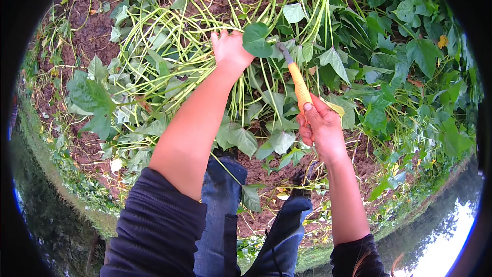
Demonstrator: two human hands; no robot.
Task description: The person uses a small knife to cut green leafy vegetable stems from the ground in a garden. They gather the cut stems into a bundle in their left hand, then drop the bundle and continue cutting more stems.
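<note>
My left hand (231,50) grips a bundle of long pale-green vine stems (169,34), which look like sweet potato vines; its fingertips curl over the stems. My right hand (322,125) holds the orange handle (298,82) of a sickle-like tool. The tool's dark metal blade (284,52) reaches up toward the stems just right of my left hand. Leaves hide most of the blade, so its full shape cannot be seen. A rounded green leaf (256,40) partly covers the gap between my left hand and the blade.
Dense leafy vines (399,57) cover the ground at the right. Bare reddish-brown soil (92,38) shows at the upper left. My legs in blue jeans (219,200) stand close below the stems. A yellowed leaf (333,106) lies beside my right hand.
</note>
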